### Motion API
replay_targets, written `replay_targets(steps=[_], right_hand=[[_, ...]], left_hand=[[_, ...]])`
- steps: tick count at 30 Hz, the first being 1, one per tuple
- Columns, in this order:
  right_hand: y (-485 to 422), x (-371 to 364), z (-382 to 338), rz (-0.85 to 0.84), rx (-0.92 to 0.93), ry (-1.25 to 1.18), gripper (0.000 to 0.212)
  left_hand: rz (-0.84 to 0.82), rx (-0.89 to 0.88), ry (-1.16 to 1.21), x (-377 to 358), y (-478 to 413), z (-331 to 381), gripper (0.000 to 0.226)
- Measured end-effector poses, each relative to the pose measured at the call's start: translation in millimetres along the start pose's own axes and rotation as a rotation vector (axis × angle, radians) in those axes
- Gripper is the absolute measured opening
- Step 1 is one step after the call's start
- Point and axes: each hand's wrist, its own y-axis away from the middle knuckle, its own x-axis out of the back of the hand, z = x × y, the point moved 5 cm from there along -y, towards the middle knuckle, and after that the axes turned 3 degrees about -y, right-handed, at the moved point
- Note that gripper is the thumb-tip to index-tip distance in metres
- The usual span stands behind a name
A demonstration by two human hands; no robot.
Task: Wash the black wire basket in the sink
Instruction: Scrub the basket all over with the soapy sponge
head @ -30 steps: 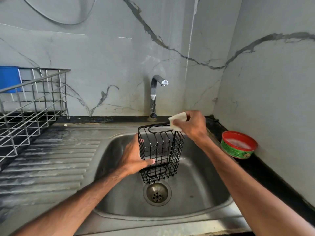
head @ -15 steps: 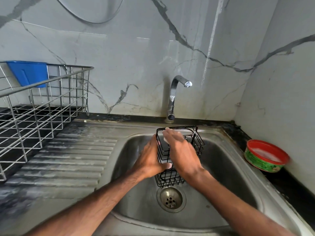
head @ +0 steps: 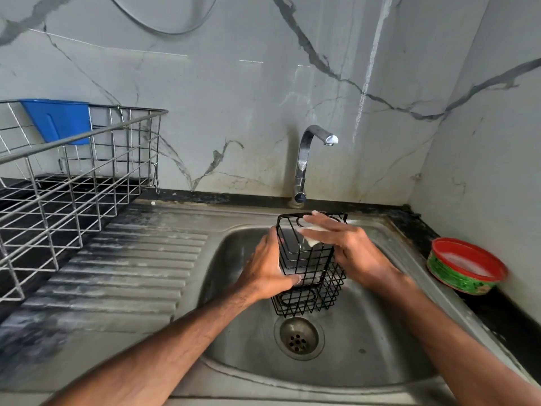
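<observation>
Holding the black wire basket [head: 308, 260] over the sink [head: 366, 361] with both hands. Status:

- Basket: inside the bowl area, long axis roughly upright, open top leaning back toward the tap [head: 306, 159]. Its bottom end sits just above the drain [head: 298, 336] in this view. Can't tell if it touches the sink floor.
- Left hand [head: 265, 272]: grips the basket's left side. Thumb is wrapped across the front wires about halfway down, and the fingers go round the back out of sight.
- Right hand [head: 349, 249]: on the upper right of the basket, back of the hand facing the camera. Fingers are straight and close together, laid across the top wires. Thumb is hidden.
- White pad [head: 311, 240]: pressed flat between the right fingers and the basket's wires, near the rim. Only a small patch shows below the fingers. Whether it's a sponge or a cloth can't be told.
- Tap: no water visible at the spout, which points right, well above the basket.

Surroundings:
- Ribbed draining board [head: 131, 265] to the left of the bowl, steel, streaky.
- Silver dish rack [head: 76, 186] at far left on the black counter, with a blue plastic holder [head: 58, 121] hung on its back edge.
- Red-rimmed green tub [head: 465, 269] on the counter at right, beside the sink edge, with white stuff inside. It's well apart from both hands.
- Marble-look wall tiles behind and on the right.
</observation>
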Motion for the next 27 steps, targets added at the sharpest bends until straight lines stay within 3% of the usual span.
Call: replay_targets(steps=[6, 9, 12, 15, 19, 21, 27], right_hand=[[-1, 16, -4, 0.239, -0.221, -0.222, 0.068], [0, 25, 19, 0.361, -0.477, -0.391, 0.044], [3, 42, 42, 0.586, -0.713, -0.628, 0.027], [5, 54, 55, 0.641, -0.825, -0.291, 0.029], [-11, 15, 38, 0.377, -0.668, -0.039, 0.032], [-17, 2, 22, 0.347, -0.569, 0.075, 0.034], [-37, -31, -29, 0.201, -0.169, 0.062, 0.044]], left_hand=[[-0.011, 0.011, -0.009, 0, -1, -6, 0.123], [-0.014, 0.015, -0.010, -1, 0, -5, 0.124], [-0.003, 0.022, -0.014, -1, 0, -5, 0.126], [-0.007, 0.026, -0.012, -3, 1, -4, 0.129], [-0.010, 0.035, -0.006, -2, 1, -2, 0.126], [-0.005, 0.040, -0.009, -1, 2, -3, 0.128], [0.025, -0.014, -0.061, 2, 5, 2, 0.127]])
